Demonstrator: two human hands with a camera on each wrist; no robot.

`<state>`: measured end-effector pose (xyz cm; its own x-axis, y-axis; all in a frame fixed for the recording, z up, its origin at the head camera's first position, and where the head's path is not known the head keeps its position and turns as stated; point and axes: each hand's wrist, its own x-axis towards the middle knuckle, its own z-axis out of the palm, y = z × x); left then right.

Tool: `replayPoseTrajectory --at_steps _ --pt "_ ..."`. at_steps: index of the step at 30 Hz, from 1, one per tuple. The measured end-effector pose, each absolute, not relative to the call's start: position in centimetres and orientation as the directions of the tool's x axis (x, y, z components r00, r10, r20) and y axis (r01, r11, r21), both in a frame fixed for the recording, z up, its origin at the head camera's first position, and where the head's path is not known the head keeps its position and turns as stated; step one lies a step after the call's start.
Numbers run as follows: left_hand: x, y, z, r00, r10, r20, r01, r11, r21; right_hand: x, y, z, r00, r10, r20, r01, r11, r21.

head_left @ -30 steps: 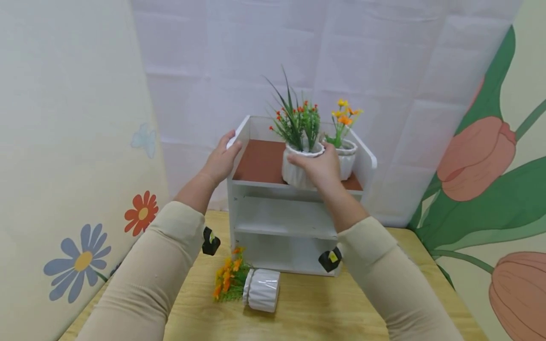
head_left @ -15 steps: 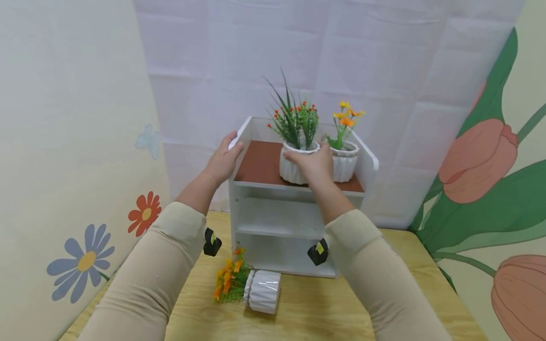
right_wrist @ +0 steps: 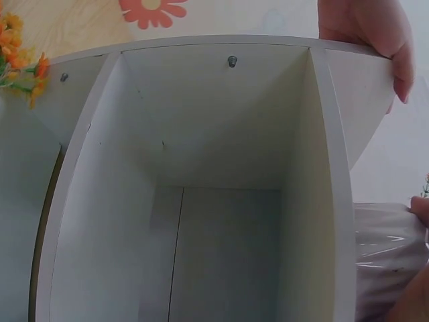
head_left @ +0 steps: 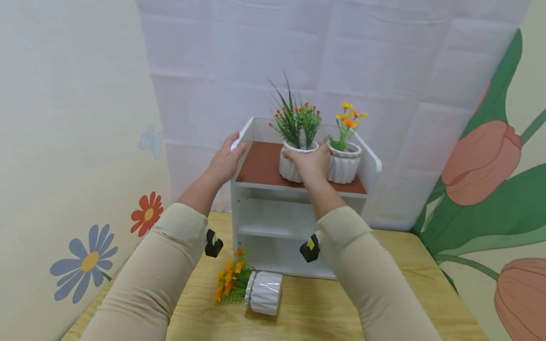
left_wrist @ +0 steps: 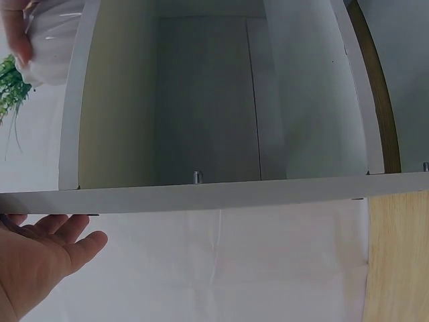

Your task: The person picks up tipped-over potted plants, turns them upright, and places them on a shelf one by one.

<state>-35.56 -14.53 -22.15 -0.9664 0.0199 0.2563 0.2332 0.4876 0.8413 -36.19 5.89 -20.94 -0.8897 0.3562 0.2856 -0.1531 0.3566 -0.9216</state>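
My right hand grips the rim of a white ribbed flowerpot, which stands upright on the red-brown top board of a small white shelf unit. Grass blades and small red flowers rise from this pot. On its right is a second white pot with orange and yellow flowers, close to the right side panel. My left hand holds the left side panel at its upper front edge. In the right wrist view the fingers of the left hand come over that panel.
A third white pot with orange flowers lies on its side on the wooden table, before the shelf unit. White cloth hangs behind. Walls with painted flowers stand on both sides.
My right hand has moved left with the grassy pot, farther from the orange-flowered pot, so a gap now shows more of that second pot. My left hand stays on the side panel.
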Motion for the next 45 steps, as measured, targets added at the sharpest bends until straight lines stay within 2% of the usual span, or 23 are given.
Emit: replayPoseTrajectory --at_steps 16,45 --pt "-35.6 -14.2 -22.2 -0.966 0.029 0.258 0.238 0.489 0.839 -36.5 5.7 -20.9 -0.883 0.384 0.269 -0.116 0.375 -0.92" --pt "-35.5 -13.7 -22.0 -0.962 0.026 0.271 0.248 0.491 0.835 -37.1 6.7 -21.3 -0.868 0.381 0.319 -0.16 0.393 -0.906"
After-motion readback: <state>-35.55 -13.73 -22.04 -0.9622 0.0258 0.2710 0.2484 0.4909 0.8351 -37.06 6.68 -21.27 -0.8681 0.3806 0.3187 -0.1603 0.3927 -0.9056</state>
